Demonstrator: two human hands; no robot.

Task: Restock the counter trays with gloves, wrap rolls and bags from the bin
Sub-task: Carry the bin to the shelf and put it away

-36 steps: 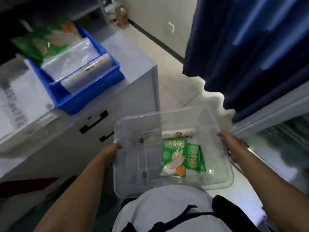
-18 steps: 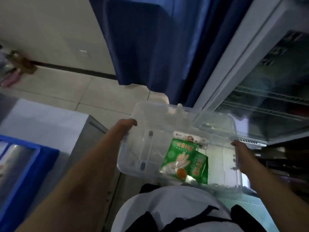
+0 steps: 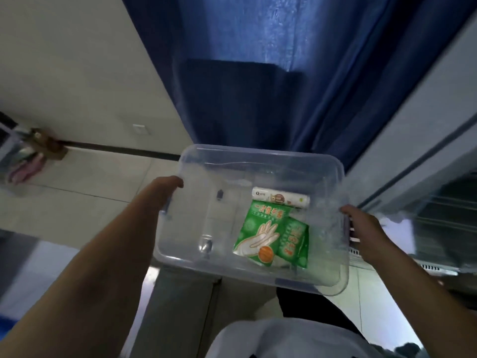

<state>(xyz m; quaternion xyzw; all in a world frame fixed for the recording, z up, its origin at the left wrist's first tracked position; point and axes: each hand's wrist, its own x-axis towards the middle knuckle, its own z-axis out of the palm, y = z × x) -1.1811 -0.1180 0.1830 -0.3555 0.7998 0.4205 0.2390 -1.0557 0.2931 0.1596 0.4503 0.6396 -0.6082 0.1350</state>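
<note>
While both arms reach forward, the left hand (image 3: 165,192) grips the left short side of the clear plastic bin (image 3: 260,156), its fingers curled over the rim; the fingertips are hidden behind the wall, so how tightly they close cannot be told. The right hand (image 3: 361,228) holds the opposite short side, thumb lying along the top edge and the other fingers wrapped underneath, out of sight. Between them the bin hangs in the air in front of the person's body, clear of any surface and tilted slightly.

Inside, toward the right half of the floor, lies a green glove packet (image 3: 260,231) printed with a white hand, and a second green packet (image 3: 294,241) overlaps its right edge. Just beyond them, touching the top of the first packet, a white wrap roll (image 3: 280,198) lies crosswise. The left half of the bin holds nothing visible.

Behind the bin hangs a dark blue curtain (image 3: 258,73). A glass-fronted cooler (image 3: 444,223) stands to the right, and tiled floor (image 3: 85,202) spreads to the left.
</note>
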